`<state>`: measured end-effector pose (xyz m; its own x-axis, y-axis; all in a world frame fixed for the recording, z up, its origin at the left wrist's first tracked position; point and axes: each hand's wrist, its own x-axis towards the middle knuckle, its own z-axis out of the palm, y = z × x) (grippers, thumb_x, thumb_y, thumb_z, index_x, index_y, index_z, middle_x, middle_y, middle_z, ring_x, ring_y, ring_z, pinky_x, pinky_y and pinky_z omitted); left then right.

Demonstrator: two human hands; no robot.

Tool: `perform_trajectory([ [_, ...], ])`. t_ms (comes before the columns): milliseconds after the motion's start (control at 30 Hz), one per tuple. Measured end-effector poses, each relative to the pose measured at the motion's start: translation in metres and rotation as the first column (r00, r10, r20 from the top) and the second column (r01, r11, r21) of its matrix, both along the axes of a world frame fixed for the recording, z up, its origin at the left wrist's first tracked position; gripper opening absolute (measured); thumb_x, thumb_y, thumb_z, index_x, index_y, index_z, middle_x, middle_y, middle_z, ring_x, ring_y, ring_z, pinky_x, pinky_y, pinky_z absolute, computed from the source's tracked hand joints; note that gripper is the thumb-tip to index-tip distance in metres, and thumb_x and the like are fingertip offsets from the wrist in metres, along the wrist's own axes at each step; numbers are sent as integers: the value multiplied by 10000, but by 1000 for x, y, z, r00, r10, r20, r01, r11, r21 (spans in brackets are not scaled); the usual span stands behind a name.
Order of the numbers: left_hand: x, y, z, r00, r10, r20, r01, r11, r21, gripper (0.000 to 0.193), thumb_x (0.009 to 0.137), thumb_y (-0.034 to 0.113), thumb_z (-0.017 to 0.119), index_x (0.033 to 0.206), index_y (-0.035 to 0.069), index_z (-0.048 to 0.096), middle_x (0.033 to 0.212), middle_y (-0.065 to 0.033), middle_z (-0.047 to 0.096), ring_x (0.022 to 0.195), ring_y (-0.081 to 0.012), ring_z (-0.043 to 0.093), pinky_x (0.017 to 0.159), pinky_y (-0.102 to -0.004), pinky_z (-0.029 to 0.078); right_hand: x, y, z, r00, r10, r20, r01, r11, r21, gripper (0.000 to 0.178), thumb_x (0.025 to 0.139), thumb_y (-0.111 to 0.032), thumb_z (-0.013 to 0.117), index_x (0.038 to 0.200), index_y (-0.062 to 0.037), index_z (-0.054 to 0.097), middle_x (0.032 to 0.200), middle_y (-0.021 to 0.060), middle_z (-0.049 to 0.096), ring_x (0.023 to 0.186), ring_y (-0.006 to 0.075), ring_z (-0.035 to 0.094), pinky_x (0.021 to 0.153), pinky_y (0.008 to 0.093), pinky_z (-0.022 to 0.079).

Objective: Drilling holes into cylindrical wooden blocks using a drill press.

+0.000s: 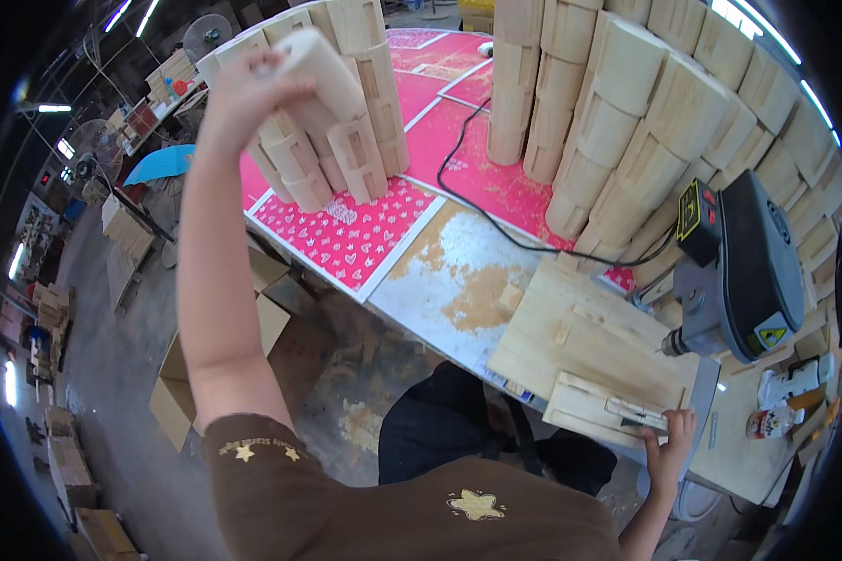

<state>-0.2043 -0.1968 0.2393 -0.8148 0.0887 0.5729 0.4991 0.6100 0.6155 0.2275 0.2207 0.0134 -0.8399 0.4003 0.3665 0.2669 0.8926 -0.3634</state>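
My left hand is raised at the far left, its fingers closed around a pale, rounded wooden block. That block is tilted at the top of a cluster of stacked wooden blocks with rectangular slots. Low at the right, my right hand closes its fingers on the end of a wooden fixture, beside a narrow strip with a dark gap. The fixture lies along the near edge of a plywood board. Above the board hangs a drill press, its chuck apart from my right hand.
Tall stacks of wooden blocks line the back right. A black cable crosses the pink patterned tabletop. Sawdust lies on the table; an open cardboard box stands below left. A bottle stands at right.
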Motion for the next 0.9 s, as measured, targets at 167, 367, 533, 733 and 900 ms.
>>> perform_trajectory([
  [167, -64, 30, 63, 993, 119, -22, -121, 977, -176, 469, 592, 225, 809, 981, 47, 614, 753, -41, 611, 617, -123, 563, 498, -265, 437, -4, -5, -1, 999, -27, -18, 26, 1000, -15, 363, 582, -112, 728, 854, -23, 504, 856, 134, 485, 843, 339, 445, 742, 412, 366],
  [367, -147, 30, 48, 948, 317, 26, -292, 898, -330, 407, 587, 207, 800, 916, 50, 620, 735, -51, 620, 620, -137, 567, 460, -295, 422, -10, -9, 1, 998, -67, 2, 67, 997, -37, 389, 532, -94, 761, 839, -38, 530, 847, 126, 498, 848, 335, 462, 736, 421, 377],
  [533, -171, 32, 35, 958, 286, -18, -284, 937, -206, 351, 591, 213, 791, 871, 59, 646, 738, -49, 641, 566, -157, 573, 429, -301, 416, -5, -6, 3, 996, -93, 6, 93, 996, -9, 392, 528, -103, 768, 837, -38, 536, 840, 122, 504, 838, 336, 463, 724, 421, 381],
  [733, -166, 24, 37, 942, 336, 24, -318, 909, -269, 414, 559, 260, 773, 895, 35, 681, 847, -141, 680, 776, -261, 656, 707, -352, 512, -12, -7, 4, 996, -84, -15, 84, 996, -23, 387, 537, -144, 776, 832, -38, 550, 836, 113, 513, 829, 339, 470, 720, 420, 388],
  [900, -152, 53, 24, 771, 500, -395, -605, 768, -210, 673, 617, 392, 781, 1145, 28, 578, 1092, -206, 595, 1029, -309, 568, 896, -400, 444, -6, -6, 7, 996, -81, -47, 80, 996, -24, 358, 550, -147, 760, 811, -49, 535, 823, 107, 509, 821, 326, 468, 713, 405, 384],
])
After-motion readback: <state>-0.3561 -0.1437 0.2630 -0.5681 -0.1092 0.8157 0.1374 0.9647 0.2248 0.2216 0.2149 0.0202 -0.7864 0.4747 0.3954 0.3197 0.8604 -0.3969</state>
